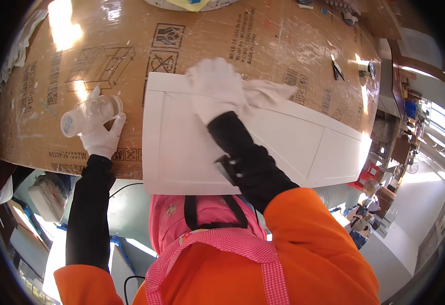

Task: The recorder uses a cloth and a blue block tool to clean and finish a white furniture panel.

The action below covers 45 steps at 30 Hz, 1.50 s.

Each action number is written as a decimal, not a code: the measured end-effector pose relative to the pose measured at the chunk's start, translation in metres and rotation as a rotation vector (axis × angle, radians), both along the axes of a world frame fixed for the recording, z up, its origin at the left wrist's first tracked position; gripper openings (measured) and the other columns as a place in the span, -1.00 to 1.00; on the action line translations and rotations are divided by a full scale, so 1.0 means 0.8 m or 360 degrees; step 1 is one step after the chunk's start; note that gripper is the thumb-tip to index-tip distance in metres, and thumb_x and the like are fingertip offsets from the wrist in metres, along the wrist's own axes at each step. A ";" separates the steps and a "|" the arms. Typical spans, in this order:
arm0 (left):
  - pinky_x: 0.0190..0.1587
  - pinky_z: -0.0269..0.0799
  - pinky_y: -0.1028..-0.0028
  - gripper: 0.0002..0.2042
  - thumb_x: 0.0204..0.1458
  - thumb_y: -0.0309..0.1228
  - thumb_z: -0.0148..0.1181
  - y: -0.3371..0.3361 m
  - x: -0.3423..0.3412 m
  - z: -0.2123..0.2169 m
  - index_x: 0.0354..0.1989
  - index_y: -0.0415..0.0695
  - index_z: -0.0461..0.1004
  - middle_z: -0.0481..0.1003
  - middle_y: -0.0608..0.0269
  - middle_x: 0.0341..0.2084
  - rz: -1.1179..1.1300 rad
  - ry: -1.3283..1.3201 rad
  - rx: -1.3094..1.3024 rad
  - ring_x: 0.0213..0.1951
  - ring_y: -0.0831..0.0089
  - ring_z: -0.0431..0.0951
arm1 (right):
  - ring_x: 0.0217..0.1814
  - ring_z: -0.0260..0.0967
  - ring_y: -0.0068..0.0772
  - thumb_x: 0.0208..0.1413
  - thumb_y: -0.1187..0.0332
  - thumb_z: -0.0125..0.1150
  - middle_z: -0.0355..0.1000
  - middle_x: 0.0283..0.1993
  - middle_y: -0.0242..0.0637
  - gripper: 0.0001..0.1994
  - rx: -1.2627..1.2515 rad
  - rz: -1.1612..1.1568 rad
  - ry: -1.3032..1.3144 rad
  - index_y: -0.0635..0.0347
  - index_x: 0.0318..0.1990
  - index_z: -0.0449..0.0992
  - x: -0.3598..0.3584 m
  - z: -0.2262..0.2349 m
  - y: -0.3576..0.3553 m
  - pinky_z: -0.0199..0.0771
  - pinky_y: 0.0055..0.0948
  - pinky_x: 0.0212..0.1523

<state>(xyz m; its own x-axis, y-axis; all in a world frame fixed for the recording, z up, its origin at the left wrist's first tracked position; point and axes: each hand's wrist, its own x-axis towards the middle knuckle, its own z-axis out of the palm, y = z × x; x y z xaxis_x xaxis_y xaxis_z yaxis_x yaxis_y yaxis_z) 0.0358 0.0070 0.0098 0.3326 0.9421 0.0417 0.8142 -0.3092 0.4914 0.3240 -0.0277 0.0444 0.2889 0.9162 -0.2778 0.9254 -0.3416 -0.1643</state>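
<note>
The counter [293, 35] is covered with a flattened brown cardboard sheet [120, 30] printed with black symbols, line drawings and text, smeared in places with white streaks. Sunlight falls in bright patches on it near the far left and at the right edge. A long white panel [283, 137] with a recessed frame lies flat on the cardboard, one end jutting past the near edge of the counter. A small dark tool [337, 69] lies on the cardboard to the right, and a small round object [366, 68] sits just beyond it by the right edge.
</note>
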 end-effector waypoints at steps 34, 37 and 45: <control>0.20 0.35 0.24 -0.27 0.01 -0.15 0.37 -0.006 -0.014 -0.012 0.33 -0.15 0.22 0.43 0.01 0.15 -0.0011 0.0096 0.0192 0.16 0.13 0.45 | -0.07 0.36 -0.01 0.02 0.24 0.26 0.41 -0.16 -0.14 -0.78 0.0594 -0.0798 -0.0522 0.07 -0.21 0.50 0.168 -0.037 -0.438 0.36 -0.07 -0.05; 0.25 0.30 0.24 -0.27 0.02 -0.14 0.36 -0.006 -0.016 -0.022 0.33 -0.16 0.21 0.42 0.01 0.16 0.0002 0.0140 0.0234 0.19 0.14 0.42 | 0.01 0.37 0.02 0.14 0.21 0.19 0.43 -0.10 -0.11 -0.78 0.0290 -0.1531 -0.0797 0.09 -0.13 0.48 0.246 -0.032 -0.521 0.37 -0.04 0.01; 0.32 0.21 0.26 -0.29 0.07 -0.19 0.33 -0.008 -0.002 -0.020 0.36 -0.14 0.18 0.34 0.01 0.25 -0.0186 -0.0017 0.0388 0.28 0.14 0.34 | -0.07 0.39 -0.12 0.14 0.21 0.09 0.44 -0.16 -0.22 -0.81 0.0620 -0.1048 -0.0364 0.08 -0.19 0.47 0.058 -0.033 -0.312 0.35 -0.12 -0.05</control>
<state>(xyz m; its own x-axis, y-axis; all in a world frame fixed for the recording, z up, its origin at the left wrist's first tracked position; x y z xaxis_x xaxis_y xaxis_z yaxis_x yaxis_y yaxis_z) 0.0340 0.0009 -0.0058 0.4370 0.8590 0.2667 0.7611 -0.5111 0.3993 0.3702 -0.2777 0.0179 0.8155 0.5566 0.1586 0.5787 -0.7868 -0.2147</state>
